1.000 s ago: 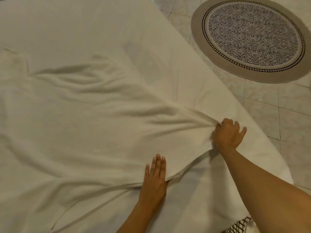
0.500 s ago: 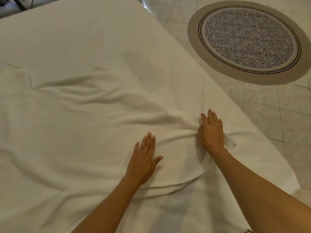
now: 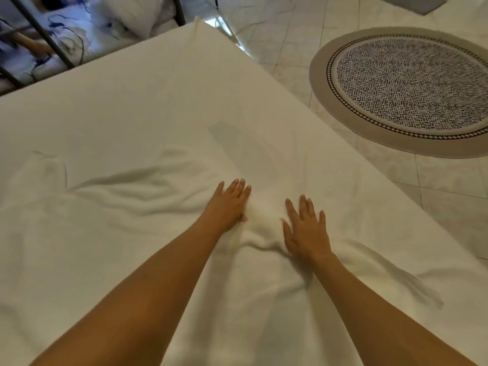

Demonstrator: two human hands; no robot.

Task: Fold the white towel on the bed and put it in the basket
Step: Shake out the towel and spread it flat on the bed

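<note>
soft matt cloth towel point(image 3: 137, 196), glossy tiled floor point(image 3: 277, 38), woven rug point(image 3: 412, 85)

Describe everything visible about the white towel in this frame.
The white towel is a large, soft, terry-looking cloth lying spread on the bed, rumpled with long creases and not yet folded. Its far left corner looks turned up. A bunched ridge sits between the left hand and right hand, both pressing flat on it with straight fingers.

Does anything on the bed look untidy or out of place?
Yes. The white towel lies wrinkled, bunched into a ridge between the flat left hand and right hand. Nothing looks spilled or damaged.
</note>
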